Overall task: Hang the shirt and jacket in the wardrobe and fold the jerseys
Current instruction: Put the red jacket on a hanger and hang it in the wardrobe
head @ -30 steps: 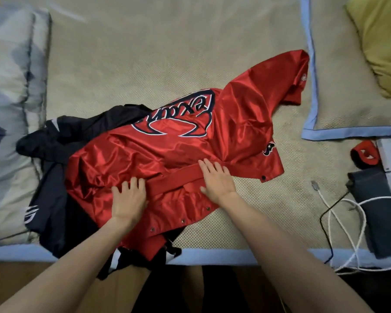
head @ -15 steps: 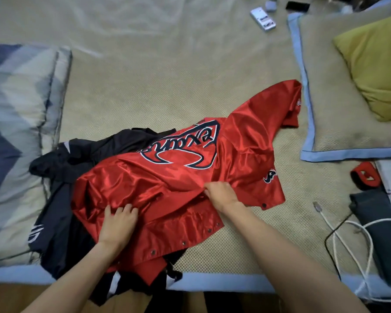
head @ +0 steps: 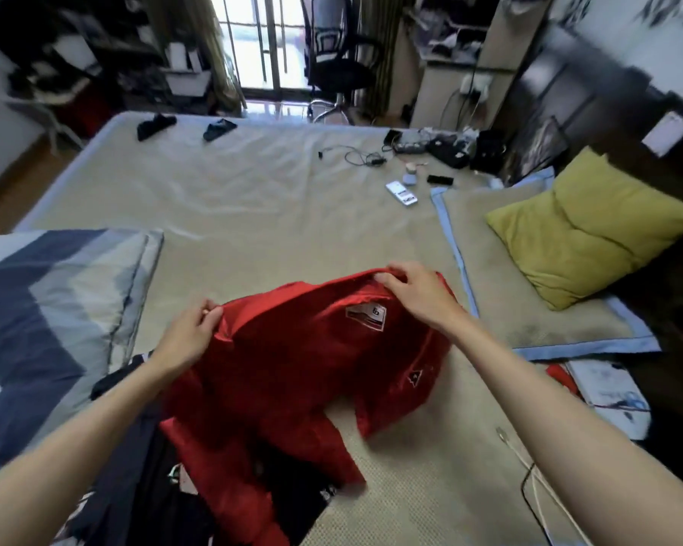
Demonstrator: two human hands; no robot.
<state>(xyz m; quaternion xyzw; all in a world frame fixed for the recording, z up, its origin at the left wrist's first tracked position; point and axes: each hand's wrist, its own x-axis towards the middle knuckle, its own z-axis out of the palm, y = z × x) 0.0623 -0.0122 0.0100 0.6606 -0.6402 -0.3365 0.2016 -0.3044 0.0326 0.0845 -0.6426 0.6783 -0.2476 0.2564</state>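
Observation:
A shiny red jacket [head: 292, 372] is lifted off the bed, its inner lining and neck label facing me. My left hand [head: 192, 333] grips its upper left edge. My right hand [head: 415, 291] pinches the upper right edge near the collar. The lower part of the jacket still drapes down onto a pile of dark navy and black garments [head: 135, 486] at the near edge of the bed.
The bed mat [head: 273, 214] stretches ahead. A blue-grey patterned pillow [head: 44, 317] lies left, a yellow-green cushion [head: 592, 230] right. A remote [head: 401, 193], cables [head: 357, 155] and small items sit far right. White cable [head: 529, 470] near right. An office chair [head: 334, 72] stands beyond.
Both hands went from pressing on the flat jacket to gripping it and lifting it up. My head tilted up, bringing the room into view.

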